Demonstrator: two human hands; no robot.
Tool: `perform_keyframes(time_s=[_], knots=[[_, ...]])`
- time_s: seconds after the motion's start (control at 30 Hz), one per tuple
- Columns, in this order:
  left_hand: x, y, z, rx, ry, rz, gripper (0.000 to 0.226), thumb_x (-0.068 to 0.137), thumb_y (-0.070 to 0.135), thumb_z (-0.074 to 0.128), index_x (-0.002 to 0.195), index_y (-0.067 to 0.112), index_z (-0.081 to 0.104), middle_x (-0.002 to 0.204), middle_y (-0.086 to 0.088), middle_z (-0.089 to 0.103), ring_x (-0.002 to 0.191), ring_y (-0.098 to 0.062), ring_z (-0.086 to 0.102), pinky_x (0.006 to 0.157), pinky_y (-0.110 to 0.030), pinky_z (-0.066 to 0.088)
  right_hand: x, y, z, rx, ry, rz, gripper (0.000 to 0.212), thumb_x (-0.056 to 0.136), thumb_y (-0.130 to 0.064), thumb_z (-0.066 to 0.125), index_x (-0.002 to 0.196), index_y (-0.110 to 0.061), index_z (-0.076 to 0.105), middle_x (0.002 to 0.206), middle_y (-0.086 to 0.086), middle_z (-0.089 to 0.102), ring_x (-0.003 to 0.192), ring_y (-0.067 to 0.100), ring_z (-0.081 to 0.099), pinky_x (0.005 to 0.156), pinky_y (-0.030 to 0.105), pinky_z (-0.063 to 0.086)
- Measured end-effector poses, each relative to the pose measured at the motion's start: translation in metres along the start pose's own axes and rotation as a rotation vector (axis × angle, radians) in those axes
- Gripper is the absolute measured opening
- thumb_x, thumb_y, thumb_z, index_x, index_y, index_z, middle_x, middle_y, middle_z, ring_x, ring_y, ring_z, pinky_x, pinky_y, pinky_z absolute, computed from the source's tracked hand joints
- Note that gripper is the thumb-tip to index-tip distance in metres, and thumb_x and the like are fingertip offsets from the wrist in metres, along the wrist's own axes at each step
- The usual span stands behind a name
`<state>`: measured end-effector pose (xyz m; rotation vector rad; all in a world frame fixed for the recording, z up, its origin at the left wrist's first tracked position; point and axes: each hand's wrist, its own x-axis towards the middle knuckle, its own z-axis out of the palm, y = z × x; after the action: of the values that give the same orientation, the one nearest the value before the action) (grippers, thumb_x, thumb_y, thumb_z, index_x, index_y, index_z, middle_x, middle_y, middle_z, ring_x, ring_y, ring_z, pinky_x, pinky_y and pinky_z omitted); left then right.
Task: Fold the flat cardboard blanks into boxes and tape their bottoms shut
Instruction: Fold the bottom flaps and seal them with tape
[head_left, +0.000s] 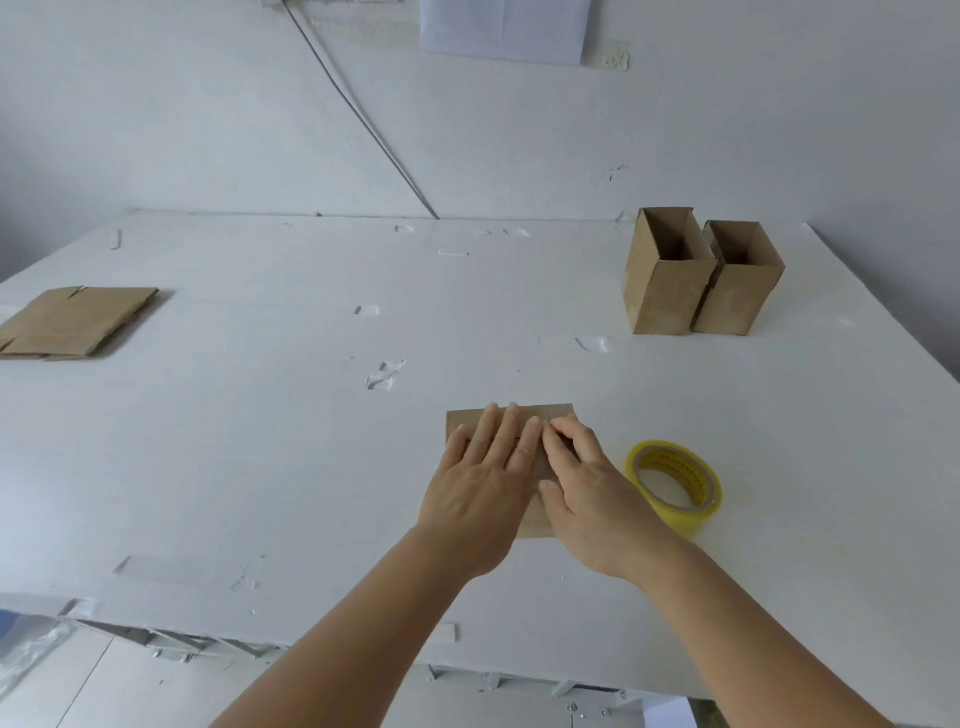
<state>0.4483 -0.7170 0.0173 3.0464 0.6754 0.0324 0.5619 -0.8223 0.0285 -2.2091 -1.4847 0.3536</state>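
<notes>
A white table (260, 467), marked with tape scraps, is set against a white wall (156, 104). A grey cable (358, 111) is run diagonally down the wall; a paper sheet (501, 28) is fixed at upper centre.

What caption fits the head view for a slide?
Both hands, left and right, press a box beside the tape roll; two finished boxes stand behind, blanks far left.
</notes>
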Motion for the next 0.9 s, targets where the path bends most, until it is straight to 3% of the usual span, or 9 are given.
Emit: perform_keyframes(time_s=[0.07, 0.17, 0.3, 0.4, 0.47, 0.57, 0.63, 0.77, 0.9], knots=[[0.005, 0.003, 0.003, 0.029, -0.005, -0.019, 0.072, 0.101, 0.026, 0.031, 0.148, 0.017, -0.022, 0.158, -0.002, -0.023, 0.143, -0.023, -0.026, 0.116, -0.039, -0.006, -0.001, 0.0, -0.001, 0.028, -0.009, -0.018, 0.059, 0.098, -0.027, 0.04, 0.151, -0.016, 0.014, 0.145, -0.017, 0.009, 0.127, 0.01, 0.038, 0.099, 0.03, 0.041], [0.008, 0.004, 0.005, 0.044, -0.016, -0.035, 0.07, 0.1, 0.025, 0.031, 0.149, 0.016, -0.018, 0.159, -0.001, -0.02, 0.145, -0.024, -0.022, 0.116, -0.04, -0.002, 0.002, 0.003, -0.003, 0.026, -0.002, -0.043, 0.056, 0.098, -0.026, 0.04, 0.149, -0.014, 0.019, 0.147, -0.011, 0.015, 0.13, 0.008, 0.033, 0.1, 0.021, 0.035], [0.009, -0.001, 0.006, 0.035, 0.017, -0.013, 0.058, 0.102, 0.032, 0.016, 0.15, 0.018, -0.014, 0.16, 0.001, -0.016, 0.146, -0.021, -0.018, 0.117, -0.037, -0.002, 0.007, 0.012, -0.011, 0.074, 0.044, -0.061, 0.046, 0.098, -0.017, 0.039, 0.144, -0.012, 0.035, 0.146, -0.005, 0.031, 0.132, 0.009, 0.032, 0.105, 0.019, 0.029], [0.009, -0.002, 0.007, 0.009, 0.021, -0.016, 0.057, 0.103, 0.034, 0.016, 0.15, 0.021, -0.014, 0.16, 0.004, -0.016, 0.146, -0.017, -0.019, 0.117, -0.035, -0.004, 0.008, 0.025, -0.017, 0.166, 0.037, -0.042, 0.048, 0.099, -0.016, 0.041, 0.146, -0.013, 0.032, 0.152, -0.003, 0.028, 0.137, 0.006, 0.025, 0.103, 0.009, 0.018], [0.008, -0.001, 0.007, -0.004, 0.027, -0.025, 0.058, 0.103, 0.035, 0.017, 0.151, 0.023, -0.013, 0.16, 0.004, -0.016, 0.146, -0.016, -0.019, 0.117, -0.035, -0.005, 0.007, 0.039, -0.021, 0.203, 0.028, 0.063, 0.057, 0.098, -0.025, 0.045, 0.149, -0.017, 0.023, 0.157, -0.004, 0.022, 0.141, 0.006, 0.02, 0.103, 0.01, 0.013], [0.008, 0.0, 0.007, -0.003, 0.038, -0.032, 0.058, 0.103, 0.035, 0.018, 0.151, 0.023, -0.011, 0.16, 0.004, -0.015, 0.146, -0.015, -0.018, 0.117, -0.034, -0.005, 0.001, 0.065, -0.026, 0.166, -0.028, 0.274, 0.071, 0.093, -0.041, 0.05, 0.151, -0.02, 0.015, 0.152, -0.002, 0.03, 0.138, 0.014, 0.03, 0.1, 0.019, 0.021], [0.008, 0.0, 0.007, 0.0, 0.047, -0.03, 0.058, 0.103, 0.035, 0.018, 0.151, 0.023, -0.011, 0.16, 0.005, -0.014, 0.146, -0.015, -0.017, 0.116, -0.034, -0.005, -0.005, 0.08, -0.027, 0.117, -0.084, 0.381, 0.069, 0.09, -0.045, 0.053, 0.145, -0.015, 0.024, 0.128, 0.002, 0.046, 0.118, 0.021, 0.045, 0.093, 0.027, 0.033], [0.007, -0.001, 0.007, 0.007, 0.062, -0.037, 0.059, 0.102, 0.036, 0.019, 0.151, 0.023, -0.011, 0.16, 0.005, -0.013, 0.146, -0.015, -0.016, 0.117, -0.033, -0.005, -0.017, 0.103, -0.015, 0.008, -0.167, 0.502, 0.041, 0.087, -0.033, 0.059, 0.118, -0.01, 0.048, 0.114, 0.003, 0.058, 0.104, 0.024, 0.056, 0.086, 0.036, 0.046], [0.006, 0.0, 0.006, 0.02, 0.076, -0.029, 0.059, 0.102, 0.036, 0.021, 0.152, 0.021, -0.007, 0.161, 0.004, -0.009, 0.147, -0.016, -0.012, 0.116, -0.032, -0.003, -0.021, 0.111, -0.007, -0.016, -0.099, 0.479, 0.025, 0.084, -0.016, 0.056, 0.109, -0.018, 0.06, 0.098, 0.004, 0.065, 0.091, 0.027, 0.059, 0.073, 0.031, 0.047]])
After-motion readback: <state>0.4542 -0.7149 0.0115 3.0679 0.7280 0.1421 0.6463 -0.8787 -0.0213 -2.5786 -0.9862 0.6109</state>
